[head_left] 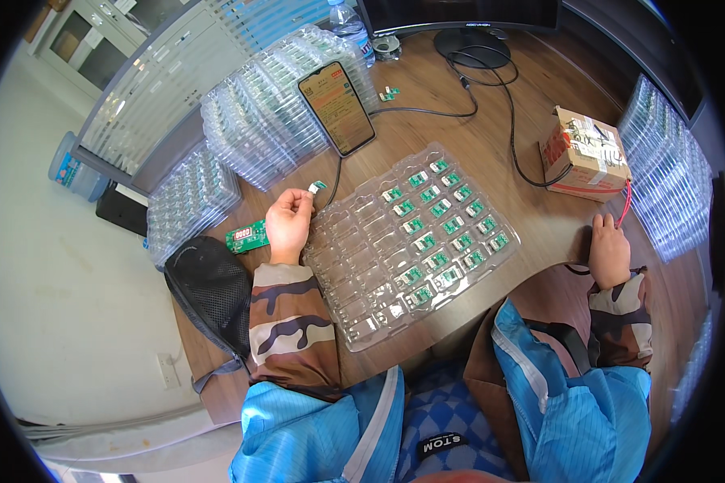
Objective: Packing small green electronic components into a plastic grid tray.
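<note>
As seen in the head view, a small green circuit board is pinched between the thumb and fingertips of the left hand, above the desk just off the left corner of the clear blister tray, and is probably best held lightly by its edges. The right hand is rested near the desk's front edge, right of the tray, beside red wires; whether anything is gripped there cannot be told.

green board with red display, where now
Left of centre in the head view, the green board lies just left of the left hand, beside the black mesh pouch.
</note>
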Demonstrator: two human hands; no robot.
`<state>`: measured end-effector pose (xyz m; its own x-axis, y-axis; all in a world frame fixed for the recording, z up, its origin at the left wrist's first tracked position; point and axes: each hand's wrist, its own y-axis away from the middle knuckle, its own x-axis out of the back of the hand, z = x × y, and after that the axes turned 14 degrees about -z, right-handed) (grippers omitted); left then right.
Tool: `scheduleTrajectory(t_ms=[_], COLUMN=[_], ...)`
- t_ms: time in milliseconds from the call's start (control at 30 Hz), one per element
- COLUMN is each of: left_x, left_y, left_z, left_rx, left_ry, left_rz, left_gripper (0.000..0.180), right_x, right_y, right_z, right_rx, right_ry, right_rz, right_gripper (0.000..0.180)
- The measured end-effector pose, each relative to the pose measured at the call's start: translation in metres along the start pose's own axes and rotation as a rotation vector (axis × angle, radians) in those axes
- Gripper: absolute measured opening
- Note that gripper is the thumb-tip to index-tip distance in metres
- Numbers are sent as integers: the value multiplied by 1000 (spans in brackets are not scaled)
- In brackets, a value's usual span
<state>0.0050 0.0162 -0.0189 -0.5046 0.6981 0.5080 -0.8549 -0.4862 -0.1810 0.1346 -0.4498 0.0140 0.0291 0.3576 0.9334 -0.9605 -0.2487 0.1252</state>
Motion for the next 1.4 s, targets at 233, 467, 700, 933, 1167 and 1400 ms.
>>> scheduleTrajectory(t_ms=[233,467,700,933,1167,1400], left_x=[0,0,-4,3,-3,-4], left_y=[5,3,1,5,4,4], left_z=[7,4,11,13,13,12], left_rx=[11,19,8,90,63,-8], left_ry=[-35,-94,-108,-147,-162,-191], left_rz=[18,53,59,65,80,144], left_gripper=[14,16,15,16,17,17], right_x=[2,-4,6,138,144,141], right_y=[4,-7,-8,-7,-77,-86], right_z=[3,12,21,-90,-278,-326], right_rx=[28,97,70,525,1205,1071], right_ry=[-22,-25,5,-192,-858,-939], right_rz=[1,-13,-93,109,43,3], right_gripper=[23,25,33,18,30,12])
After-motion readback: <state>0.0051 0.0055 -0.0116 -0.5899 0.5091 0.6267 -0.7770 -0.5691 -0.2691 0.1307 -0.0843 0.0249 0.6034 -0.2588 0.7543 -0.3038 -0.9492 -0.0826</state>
